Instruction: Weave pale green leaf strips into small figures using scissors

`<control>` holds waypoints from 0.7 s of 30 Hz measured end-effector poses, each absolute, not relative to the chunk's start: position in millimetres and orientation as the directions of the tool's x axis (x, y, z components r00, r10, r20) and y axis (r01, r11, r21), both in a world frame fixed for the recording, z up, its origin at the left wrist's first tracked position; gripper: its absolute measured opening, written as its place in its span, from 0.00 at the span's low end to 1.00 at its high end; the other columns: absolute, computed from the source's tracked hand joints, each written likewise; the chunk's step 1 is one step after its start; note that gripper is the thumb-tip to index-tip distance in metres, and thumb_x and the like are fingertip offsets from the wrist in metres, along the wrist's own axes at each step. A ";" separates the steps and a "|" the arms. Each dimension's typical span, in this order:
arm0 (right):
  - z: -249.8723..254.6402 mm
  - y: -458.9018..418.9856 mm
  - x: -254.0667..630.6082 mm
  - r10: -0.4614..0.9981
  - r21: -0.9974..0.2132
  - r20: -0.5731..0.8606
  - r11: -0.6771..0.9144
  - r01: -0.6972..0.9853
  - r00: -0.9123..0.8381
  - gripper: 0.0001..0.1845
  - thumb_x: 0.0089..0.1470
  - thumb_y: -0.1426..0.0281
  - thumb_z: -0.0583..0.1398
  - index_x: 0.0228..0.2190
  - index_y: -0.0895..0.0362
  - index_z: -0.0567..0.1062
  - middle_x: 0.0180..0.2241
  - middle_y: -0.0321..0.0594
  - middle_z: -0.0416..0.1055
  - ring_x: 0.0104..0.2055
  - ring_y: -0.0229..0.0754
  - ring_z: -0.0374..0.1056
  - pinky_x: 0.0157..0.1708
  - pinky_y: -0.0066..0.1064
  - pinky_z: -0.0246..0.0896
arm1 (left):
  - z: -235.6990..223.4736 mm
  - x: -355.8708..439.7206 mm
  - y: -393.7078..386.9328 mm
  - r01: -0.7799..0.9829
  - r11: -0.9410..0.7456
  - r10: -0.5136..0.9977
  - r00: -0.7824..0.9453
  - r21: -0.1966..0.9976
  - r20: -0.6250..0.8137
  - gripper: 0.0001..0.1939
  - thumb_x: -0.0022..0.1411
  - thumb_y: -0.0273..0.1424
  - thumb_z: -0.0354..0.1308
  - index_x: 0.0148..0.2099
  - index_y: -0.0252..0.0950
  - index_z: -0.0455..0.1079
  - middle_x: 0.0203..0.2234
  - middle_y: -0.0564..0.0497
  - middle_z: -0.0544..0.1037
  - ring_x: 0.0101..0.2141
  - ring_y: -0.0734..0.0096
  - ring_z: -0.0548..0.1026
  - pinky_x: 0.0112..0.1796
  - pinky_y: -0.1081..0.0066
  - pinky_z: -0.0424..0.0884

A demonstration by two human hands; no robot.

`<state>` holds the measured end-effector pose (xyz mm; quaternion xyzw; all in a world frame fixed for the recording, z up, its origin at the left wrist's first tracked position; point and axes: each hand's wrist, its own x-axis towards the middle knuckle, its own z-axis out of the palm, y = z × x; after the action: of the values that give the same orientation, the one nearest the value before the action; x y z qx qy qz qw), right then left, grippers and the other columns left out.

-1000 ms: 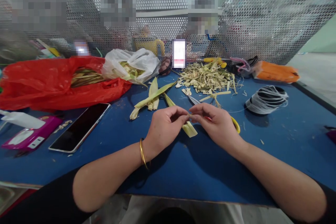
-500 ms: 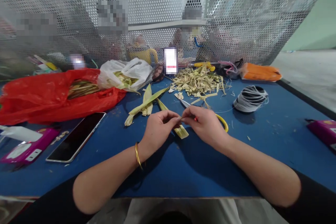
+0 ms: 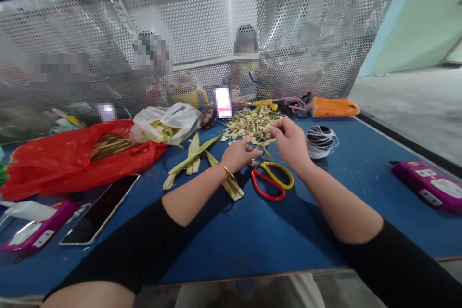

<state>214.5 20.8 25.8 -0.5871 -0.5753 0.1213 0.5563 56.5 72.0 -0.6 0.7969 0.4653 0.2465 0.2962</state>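
Note:
My left hand (image 3: 240,155) is over the blue table, its curled fingers a little apart and nothing visible between them. Beneath its wrist, which wears a gold bangle, lies a flat pale-green husk strip (image 3: 234,192). Scissors with one red and one yellow handle (image 3: 267,196) rest just right of that hand, which partly covers their blades. Further right, my right hand (image 3: 291,143) has thumb and forefinger pinched at the near edge of a heap of husk scraps (image 3: 249,122); what they hold is too small to name. More husk pieces (image 3: 193,160) lie crossed to the left.
A spool of white thread (image 3: 320,142) stands right of my right hand. Left are a red bag (image 3: 68,154), white bag (image 3: 184,118), dark phone (image 3: 103,211) and purple power strip (image 3: 39,231). An orange packet (image 3: 334,107) lies behind; people sit beyond the perforated screen (image 3: 202,24).
My hands, earlier pinched together over the husk strip, have parted. The right went forward and right to the scrap heap; the scissors' handles are now uncovered. The view has shifted right and up.

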 end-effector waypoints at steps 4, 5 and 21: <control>27.6 21.0 215.1 0.816 -0.806 0.477 0.259 0.532 0.327 0.04 0.52 0.71 0.56 0.25 0.55 0.68 0.22 0.32 0.69 0.27 0.38 0.64 0.31 0.30 0.54 | -0.6 75.2 80.4 0.652 -0.434 0.883 0.445 0.622 0.150 0.24 0.53 0.42 0.62 0.50 0.39 0.75 0.29 0.50 0.81 0.34 0.63 0.76 0.33 0.71 0.65; 28.3 21.2 215.5 0.814 -0.809 0.476 0.258 0.528 0.332 0.04 0.52 0.71 0.56 0.25 0.55 0.68 0.22 0.32 0.69 0.27 0.38 0.63 0.32 0.30 0.54 | -0.5 78.4 81.7 0.654 -0.457 0.873 0.460 0.602 0.163 0.21 0.54 0.40 0.62 0.49 0.39 0.76 0.31 0.49 0.82 0.35 0.63 0.76 0.34 0.72 0.65; 32.9 20.0 211.4 0.902 -0.844 0.423 0.357 0.401 0.087 0.05 0.49 0.73 0.58 0.23 0.57 0.69 0.20 0.32 0.68 0.25 0.36 0.63 0.29 0.28 0.56 | 50.1 -36.7 16.8 0.645 -0.620 0.777 0.585 0.446 0.235 0.23 0.55 0.29 0.55 0.54 0.39 0.72 0.55 0.46 0.72 0.56 0.57 0.68 0.56 0.57 0.61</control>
<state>211.4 20.0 32.9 -0.5151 -0.6326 0.2372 0.5275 -36.7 16.8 50.1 0.8759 0.4058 0.2074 0.1586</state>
